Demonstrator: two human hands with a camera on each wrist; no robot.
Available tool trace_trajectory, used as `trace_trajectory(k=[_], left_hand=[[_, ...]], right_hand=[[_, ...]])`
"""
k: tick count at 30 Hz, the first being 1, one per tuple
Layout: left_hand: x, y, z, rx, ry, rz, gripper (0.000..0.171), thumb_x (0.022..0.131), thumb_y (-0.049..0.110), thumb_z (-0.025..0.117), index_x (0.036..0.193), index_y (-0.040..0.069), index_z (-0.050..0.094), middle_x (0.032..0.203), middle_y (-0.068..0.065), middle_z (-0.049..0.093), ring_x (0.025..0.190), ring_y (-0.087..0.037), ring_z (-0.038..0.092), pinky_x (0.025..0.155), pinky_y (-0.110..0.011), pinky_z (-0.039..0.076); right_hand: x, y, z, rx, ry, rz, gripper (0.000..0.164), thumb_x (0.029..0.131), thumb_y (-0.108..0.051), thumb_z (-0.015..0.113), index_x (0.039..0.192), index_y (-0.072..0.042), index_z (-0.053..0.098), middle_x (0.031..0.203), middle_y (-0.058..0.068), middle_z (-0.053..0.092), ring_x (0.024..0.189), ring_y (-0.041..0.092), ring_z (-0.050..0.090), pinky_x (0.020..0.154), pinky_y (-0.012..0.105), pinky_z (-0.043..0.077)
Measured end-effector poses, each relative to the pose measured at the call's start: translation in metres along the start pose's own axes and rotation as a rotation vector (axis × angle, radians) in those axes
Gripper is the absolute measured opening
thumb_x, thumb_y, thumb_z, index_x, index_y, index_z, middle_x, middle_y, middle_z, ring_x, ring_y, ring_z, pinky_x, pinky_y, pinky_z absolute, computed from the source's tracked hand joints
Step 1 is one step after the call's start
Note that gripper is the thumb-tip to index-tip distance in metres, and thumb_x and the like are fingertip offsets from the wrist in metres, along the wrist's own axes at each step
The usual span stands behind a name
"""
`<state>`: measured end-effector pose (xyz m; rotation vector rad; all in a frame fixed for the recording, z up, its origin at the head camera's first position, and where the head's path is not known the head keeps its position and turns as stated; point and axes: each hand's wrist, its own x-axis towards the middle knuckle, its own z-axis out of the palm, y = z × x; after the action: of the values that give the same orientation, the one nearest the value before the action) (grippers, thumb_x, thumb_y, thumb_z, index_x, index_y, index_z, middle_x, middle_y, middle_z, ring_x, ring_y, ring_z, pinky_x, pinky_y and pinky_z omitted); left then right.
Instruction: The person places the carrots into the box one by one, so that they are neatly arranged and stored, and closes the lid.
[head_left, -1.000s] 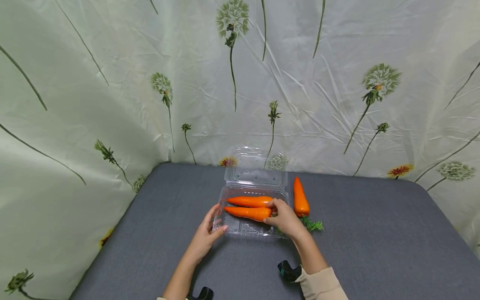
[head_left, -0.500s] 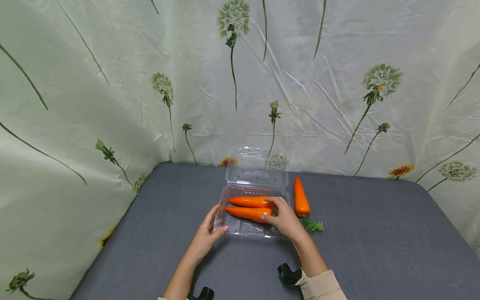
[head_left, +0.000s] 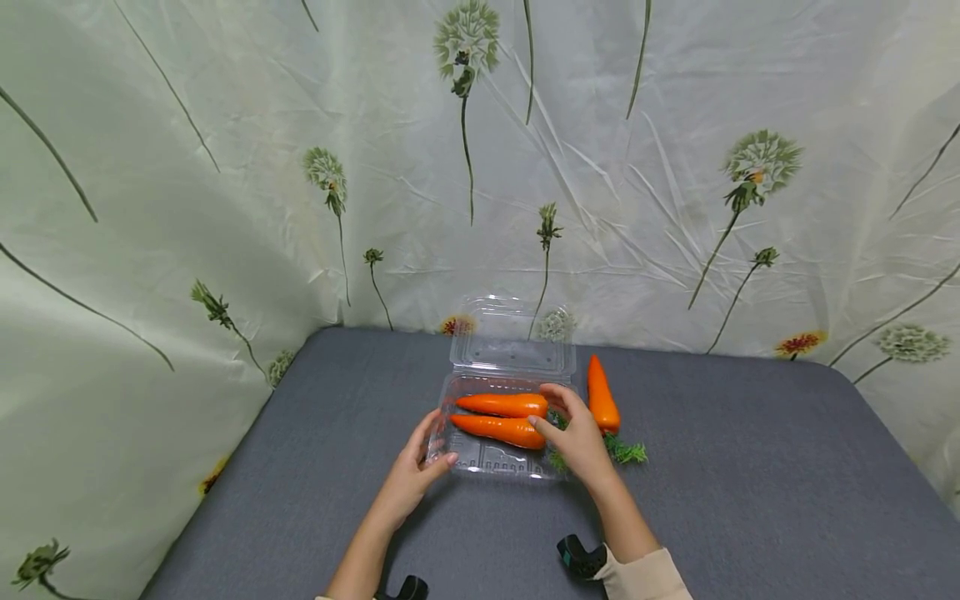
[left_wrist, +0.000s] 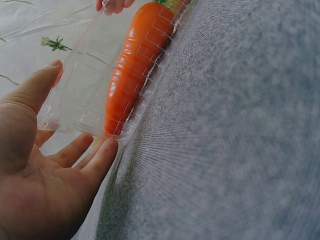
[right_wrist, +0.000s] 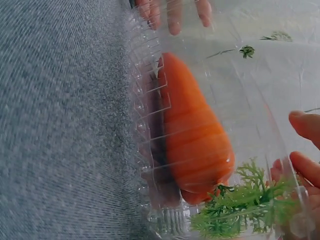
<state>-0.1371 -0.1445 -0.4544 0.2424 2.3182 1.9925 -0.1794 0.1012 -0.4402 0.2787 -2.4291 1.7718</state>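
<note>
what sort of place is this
It looks like a small staged recording corner, though I can't be sure: a flower-print curtain hangs along the back and left of a plain grey table, and a black wrist device is visible.

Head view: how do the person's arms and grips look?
The left grip and right grip wear no gloves. The right arm shows a beige sleeve, the left arm only a beige edge. A curved black device sits at each wrist.

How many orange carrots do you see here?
3: a far orange carrot and a near orange carrot in the clear plastic container, and a third carrot right of it on the grey table.
</note>
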Motion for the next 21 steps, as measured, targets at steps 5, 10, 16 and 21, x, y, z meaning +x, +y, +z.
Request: trace_trajectory(k=[5, 10, 16, 21], left_hand=[[0.000, 0.000, 0.000, -0.004, -0.002, 0.001, 0.070, 0.084, 0.007, 0.063, 0.141, 0.005, 0.023, 0.139, -0.025, 0.028, 0.118, -0.045, 0.034, 0.090, -0.046, 0.039], [0.000, 0.000, -0.001, 0.004, -0.001, -0.006, 0.070, 0.084, 0.006, 0.063, 0.141, 0.005, 0.022, 0.139, -0.025, 0.027, 0.118, -0.045, 0.034, 0.089, -0.046, 0.040], [0.000, 0.000, 0.000, 0.002, -0.002, -0.004, 0.070, 0.084, 0.006, 0.063, 0.141, 0.005, 0.022, 0.140, -0.025, 0.026, 0.119, -0.046, 0.033, 0.089, -0.047, 0.039], [0.000, 0.000, -0.001, -0.004, -0.001, -0.002, 0.070, 0.084, 0.005, 0.063, 0.141, 0.006, 0.022, 0.140, -0.025, 0.026, 0.119, -0.046, 0.033, 0.090, -0.047, 0.039]], right_hand=[[0.000, 0.000, -0.003, 0.055, 0.056, -0.073, 0.049, 0.078, -0.009, 0.070, 0.121, 0.001, 0.048, 0.120, 0.016, 0.051, 0.113, 0.029, 0.046, 0.095, 0.042, 0.034], [-0.002, -0.006, -0.009, 0.086, 0.086, -0.089, 0.052, 0.079, -0.007, 0.068, 0.124, 0.003, 0.044, 0.123, 0.020, 0.047, 0.116, 0.029, 0.043, 0.098, 0.040, 0.032], [-0.011, -0.027, -0.019, 0.075, 0.162, -0.101, 0.052, 0.079, 0.001, 0.066, 0.124, 0.009, 0.041, 0.123, 0.025, 0.046, 0.116, 0.034, 0.041, 0.098, 0.037, 0.030], [-0.015, -0.033, -0.027, 0.072, 0.250, -0.113, 0.051, 0.078, 0.007, 0.065, 0.122, 0.013, 0.041, 0.121, 0.027, 0.046, 0.115, 0.033, 0.042, 0.097, 0.026, 0.031]])
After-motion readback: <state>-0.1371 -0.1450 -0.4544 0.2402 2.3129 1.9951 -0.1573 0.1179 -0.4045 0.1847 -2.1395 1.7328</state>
